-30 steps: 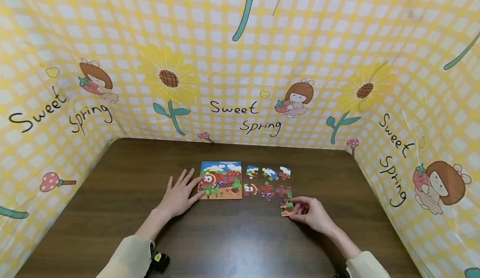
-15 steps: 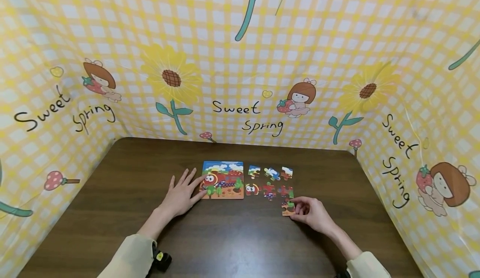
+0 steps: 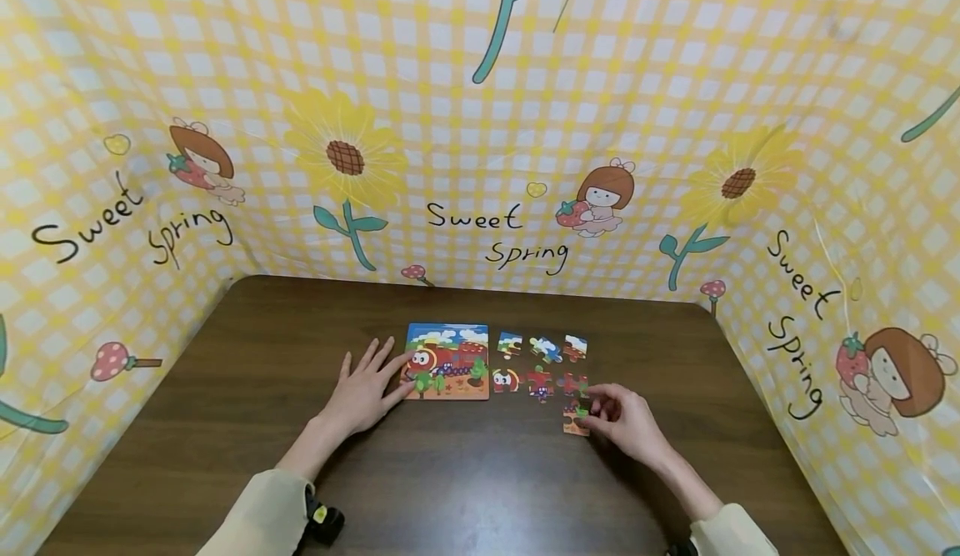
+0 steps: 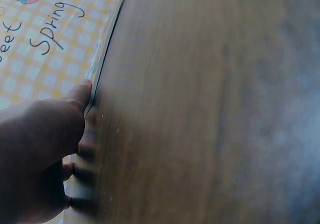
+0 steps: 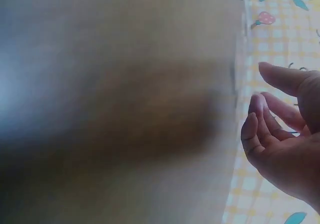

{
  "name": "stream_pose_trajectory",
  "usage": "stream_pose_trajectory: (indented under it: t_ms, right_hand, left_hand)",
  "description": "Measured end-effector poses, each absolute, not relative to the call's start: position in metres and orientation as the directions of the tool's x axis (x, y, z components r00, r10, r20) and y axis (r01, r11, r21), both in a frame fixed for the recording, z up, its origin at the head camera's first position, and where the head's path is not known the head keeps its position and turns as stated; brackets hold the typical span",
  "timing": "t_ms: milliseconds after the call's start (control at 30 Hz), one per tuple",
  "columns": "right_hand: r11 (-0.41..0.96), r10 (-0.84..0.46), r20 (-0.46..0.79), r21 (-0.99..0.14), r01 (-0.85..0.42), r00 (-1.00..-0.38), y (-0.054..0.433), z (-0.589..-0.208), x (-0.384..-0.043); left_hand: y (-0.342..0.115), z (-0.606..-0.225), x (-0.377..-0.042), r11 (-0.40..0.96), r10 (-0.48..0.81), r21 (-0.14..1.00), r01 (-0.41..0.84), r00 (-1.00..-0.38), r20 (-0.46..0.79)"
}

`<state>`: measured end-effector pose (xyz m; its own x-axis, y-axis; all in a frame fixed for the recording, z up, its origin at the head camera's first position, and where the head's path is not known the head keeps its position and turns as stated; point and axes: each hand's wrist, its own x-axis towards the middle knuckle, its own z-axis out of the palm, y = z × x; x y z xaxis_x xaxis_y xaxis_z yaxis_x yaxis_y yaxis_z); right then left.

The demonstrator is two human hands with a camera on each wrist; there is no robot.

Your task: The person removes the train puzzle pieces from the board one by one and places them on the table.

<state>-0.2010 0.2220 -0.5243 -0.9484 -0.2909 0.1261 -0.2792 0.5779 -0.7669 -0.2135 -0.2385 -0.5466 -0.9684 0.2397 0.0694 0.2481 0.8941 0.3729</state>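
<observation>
My left hand [image 3: 360,393] lies spread, its fingertips at the left edge of a picture puzzle board [image 3: 450,389] showing a red cartoon train. In the left wrist view, the left hand [image 4: 40,139] appears dark with fingers extended. To the right, my right hand [image 3: 630,423] is beside an orange and green puzzle piece [image 3: 574,424]; its thumb tip is at that piece and its index finger reaches the red puzzle piece [image 3: 572,382] just above. The right wrist view shows the right hand [image 5: 285,129] with thumb and index finger apart and other fingers bent. No piece is visible there.
Several loose pieces lie right of the board in rows, among them a train-face piece [image 3: 506,380], a red piece [image 3: 540,379] and a sky piece [image 3: 544,348]. A dark wooden table [image 3: 465,473] carries everything. Yellow checked cloth [image 3: 480,147] walls the back and sides.
My right index finger has lifted off the orange and green piece and moved up toward the piece above; thumb and finger have spread. The left hand stays by the board. The head view shifted slightly.
</observation>
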Motion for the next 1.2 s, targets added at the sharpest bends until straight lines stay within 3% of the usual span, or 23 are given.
stream_pose_trajectory:
  t_ms: [133, 467, 867, 1200]
  right_hand:
    - [0.574, -0.303, 0.198, -0.743, -0.344, -0.932, 0.207, -0.515, -0.21]
    - [0.555, -0.476, 0.197, -0.689, -0.467, -0.857, 0.156, -0.495, -0.239]
    - [0.534, -0.553, 0.086, -0.727, -0.431, -0.829, 0.094, -0.501, -0.26]
    - [0.531, -0.605, 0.073, -0.706, -0.469, -0.793, 0.061, -0.512, -0.272]
  left_hand:
    - [-0.24, -0.552, -0.215, 0.878, 0.249, 0.399, 0.263, -0.965, 0.088]
    - [-0.238, -0.548, -0.214, 0.888, 0.248, 0.381, 0.258, -0.966, 0.076]
    - [-0.237, -0.545, -0.214, 0.895, 0.243, 0.37, 0.25, -0.968, 0.066]
    - [-0.238, -0.544, -0.214, 0.896, 0.239, 0.37, 0.244, -0.969, 0.06]
